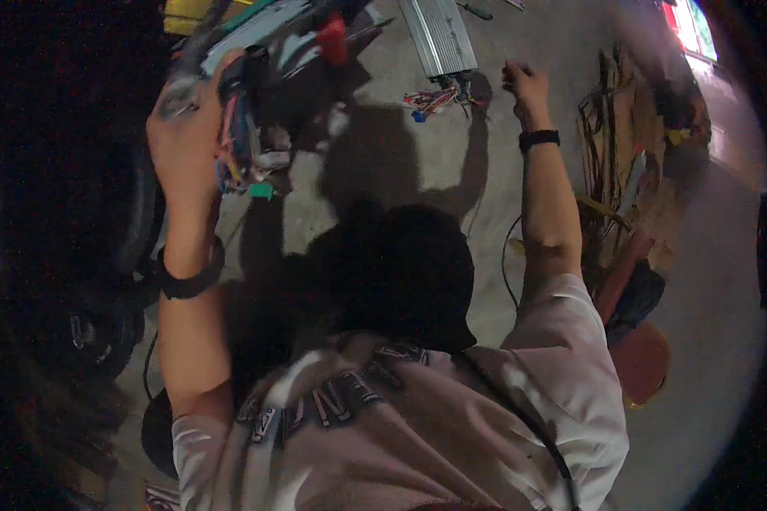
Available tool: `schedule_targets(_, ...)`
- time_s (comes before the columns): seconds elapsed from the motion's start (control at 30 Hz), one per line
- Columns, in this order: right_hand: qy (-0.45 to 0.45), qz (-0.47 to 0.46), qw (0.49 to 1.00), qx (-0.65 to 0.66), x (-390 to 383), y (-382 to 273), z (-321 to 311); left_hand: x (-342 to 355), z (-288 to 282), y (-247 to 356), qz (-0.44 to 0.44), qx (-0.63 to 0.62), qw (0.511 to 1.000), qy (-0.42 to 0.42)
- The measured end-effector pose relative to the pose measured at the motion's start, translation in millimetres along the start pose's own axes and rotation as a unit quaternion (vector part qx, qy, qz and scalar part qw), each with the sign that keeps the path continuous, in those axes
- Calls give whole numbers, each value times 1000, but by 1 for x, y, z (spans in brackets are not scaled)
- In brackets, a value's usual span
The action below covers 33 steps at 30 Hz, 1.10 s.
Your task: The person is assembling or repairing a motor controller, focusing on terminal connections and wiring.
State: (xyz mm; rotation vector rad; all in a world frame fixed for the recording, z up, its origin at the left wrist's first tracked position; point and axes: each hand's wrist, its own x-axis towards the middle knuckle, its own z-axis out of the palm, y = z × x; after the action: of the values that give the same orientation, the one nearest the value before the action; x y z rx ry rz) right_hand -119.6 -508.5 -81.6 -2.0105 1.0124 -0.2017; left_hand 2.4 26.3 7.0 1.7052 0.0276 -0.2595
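We reach both arms forward, the left forearm upright with the back of its hand toward us, the right bent at the elbow. Our left hand (181,140) is against one bundle of coloured wires (237,157), which ends near one green connector (261,191); its fingers are mostly hidden, so we cannot tell how firmly it grips. Our right hand (530,88) is loosely curled right of one silver finned box (441,43) lying on the floor (498,187), apart from it; we cannot tell whether it pinches something small. The box's top end is cut off, and one red object (332,40) is blurred.
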Motion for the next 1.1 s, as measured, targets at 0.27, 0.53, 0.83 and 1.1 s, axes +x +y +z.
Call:
schedule_targets(0.27, 117, 95, 988, -24, 17, 174, -88, 3, 9, -4, -6, 120, 993, 13)
schedule_targets(0.53, 107, 42, 989, -95, 55, 87, 1, -18, -11, 13, 69, 77, 995, -18)
schedule_targets(0.83, 36, -183, 956, -225, 133, 31, 58, -21, -22, -18, 93, -89, 991, -25)
schedule_targets(1.1, -12, -198, 905, -376, 205, 52, 83, -43, -21, -10, 97, 70, 992, -38)
